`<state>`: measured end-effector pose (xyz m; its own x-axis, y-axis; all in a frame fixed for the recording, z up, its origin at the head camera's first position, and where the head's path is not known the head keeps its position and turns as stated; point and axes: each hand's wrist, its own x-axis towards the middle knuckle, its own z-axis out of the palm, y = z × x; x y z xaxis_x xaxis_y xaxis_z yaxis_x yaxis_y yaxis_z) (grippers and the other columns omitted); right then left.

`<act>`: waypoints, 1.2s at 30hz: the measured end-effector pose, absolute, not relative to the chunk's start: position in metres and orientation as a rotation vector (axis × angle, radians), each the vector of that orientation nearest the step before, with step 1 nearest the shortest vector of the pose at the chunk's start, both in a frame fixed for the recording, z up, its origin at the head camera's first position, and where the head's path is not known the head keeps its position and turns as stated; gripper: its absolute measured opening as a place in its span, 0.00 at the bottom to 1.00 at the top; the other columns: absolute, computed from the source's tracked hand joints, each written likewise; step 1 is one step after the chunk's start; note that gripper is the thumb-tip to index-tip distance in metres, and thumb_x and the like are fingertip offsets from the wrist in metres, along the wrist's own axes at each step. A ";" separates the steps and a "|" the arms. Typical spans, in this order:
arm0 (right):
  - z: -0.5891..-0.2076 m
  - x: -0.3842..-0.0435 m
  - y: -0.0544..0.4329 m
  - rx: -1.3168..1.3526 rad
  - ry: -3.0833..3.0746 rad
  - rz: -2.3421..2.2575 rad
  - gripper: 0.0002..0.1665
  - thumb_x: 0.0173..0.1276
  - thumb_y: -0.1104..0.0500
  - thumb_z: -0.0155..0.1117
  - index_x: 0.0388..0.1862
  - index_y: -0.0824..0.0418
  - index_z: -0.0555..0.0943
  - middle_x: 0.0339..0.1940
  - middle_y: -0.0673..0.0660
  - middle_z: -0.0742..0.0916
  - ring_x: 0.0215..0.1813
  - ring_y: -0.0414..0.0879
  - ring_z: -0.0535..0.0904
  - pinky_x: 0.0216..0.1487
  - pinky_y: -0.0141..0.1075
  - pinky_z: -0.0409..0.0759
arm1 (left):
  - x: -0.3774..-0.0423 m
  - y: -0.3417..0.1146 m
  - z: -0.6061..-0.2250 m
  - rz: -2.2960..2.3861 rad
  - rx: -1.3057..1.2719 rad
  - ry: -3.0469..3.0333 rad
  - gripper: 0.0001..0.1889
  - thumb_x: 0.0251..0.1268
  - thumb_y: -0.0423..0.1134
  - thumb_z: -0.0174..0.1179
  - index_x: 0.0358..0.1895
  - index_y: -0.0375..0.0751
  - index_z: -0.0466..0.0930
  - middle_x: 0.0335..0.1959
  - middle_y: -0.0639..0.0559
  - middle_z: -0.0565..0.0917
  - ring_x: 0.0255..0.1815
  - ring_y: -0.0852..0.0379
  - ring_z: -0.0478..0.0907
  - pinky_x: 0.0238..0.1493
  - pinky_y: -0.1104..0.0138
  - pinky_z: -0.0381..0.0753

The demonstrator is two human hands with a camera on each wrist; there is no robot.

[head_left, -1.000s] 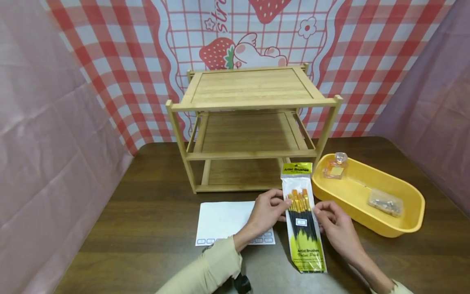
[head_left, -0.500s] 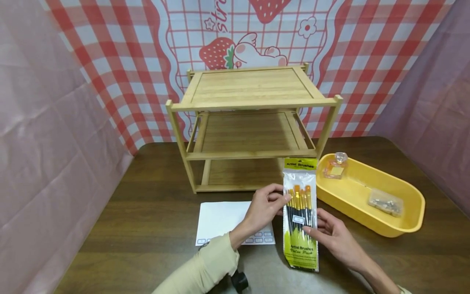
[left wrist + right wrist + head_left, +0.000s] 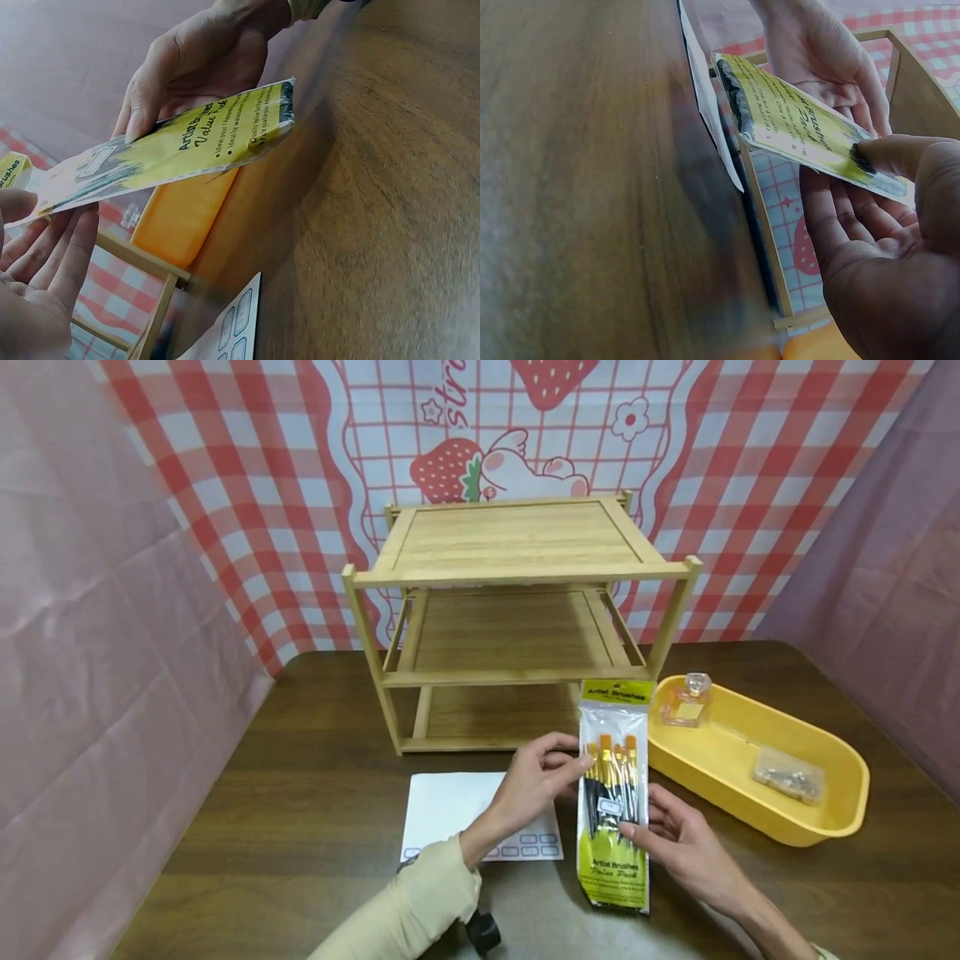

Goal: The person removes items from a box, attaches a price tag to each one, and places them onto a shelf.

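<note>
A pack of artist brushes (image 3: 615, 860), in clear plastic with a yellow header and yellow lower part, is held up above the table by both hands. My left hand (image 3: 531, 783) pinches its left edge, thumb in front and fingers behind. On the right edge, lower down, my right hand (image 3: 686, 843) grips it with the thumb across the front, beside a small white label (image 3: 609, 807). The left wrist view shows the brush pack (image 3: 202, 142) tilted between the two hands. From the right wrist, the fingers (image 3: 847, 202) show supporting the pack's underside.
A three-tier wooden shelf (image 3: 517, 572) stands at the back of the table. Right of it, a yellow tub (image 3: 720, 764) holds a perfume bottle (image 3: 684, 706) and a clear box of small metal pieces (image 3: 787, 774). A white sheet of labels (image 3: 450, 806) lies left of the pack.
The brush pack has turned more upright and shifted slightly up. My right thumb has moved from its edge onto its front, with the right hand a little lower.
</note>
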<state>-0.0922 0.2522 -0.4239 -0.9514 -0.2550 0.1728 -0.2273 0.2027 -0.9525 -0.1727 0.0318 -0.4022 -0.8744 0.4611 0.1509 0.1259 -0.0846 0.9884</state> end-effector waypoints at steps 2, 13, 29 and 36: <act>-0.424 -0.093 0.251 -0.485 2.418 -1.907 0.28 0.74 0.72 0.60 0.69 0.80 0.65 0.50 0.76 0.84 0.45 0.47 0.87 0.46 0.38 0.87 | -0.173 0.029 -0.401 2.061 0.650 1.932 0.15 0.75 0.35 0.62 0.58 0.28 0.78 0.45 0.36 0.89 0.31 0.45 0.88 0.44 0.60 0.88; -0.419 -0.095 0.251 -0.508 2.435 -1.907 0.27 0.74 0.73 0.60 0.69 0.79 0.66 0.50 0.72 0.86 0.46 0.46 0.87 0.46 0.38 0.87 | -0.174 0.015 -0.397 2.094 0.725 1.905 0.13 0.78 0.35 0.60 0.55 0.28 0.80 0.39 0.36 0.88 0.35 0.49 0.88 0.44 0.47 0.88; -0.411 -0.099 0.253 -0.411 2.480 -1.879 0.28 0.75 0.69 0.61 0.70 0.77 0.67 0.52 0.73 0.85 0.46 0.45 0.87 0.47 0.37 0.86 | -0.181 -0.024 -0.391 2.079 0.786 2.111 0.11 0.78 0.35 0.59 0.53 0.31 0.81 0.42 0.37 0.89 0.42 0.44 0.89 0.43 0.57 0.89; -0.412 -0.099 0.255 -0.528 2.505 -1.896 0.26 0.74 0.73 0.60 0.68 0.77 0.68 0.50 0.66 0.88 0.46 0.46 0.87 0.46 0.37 0.87 | -0.184 -0.045 -0.389 2.136 0.725 2.154 0.10 0.77 0.34 0.60 0.52 0.30 0.81 0.40 0.37 0.89 0.42 0.39 0.88 0.45 0.53 0.89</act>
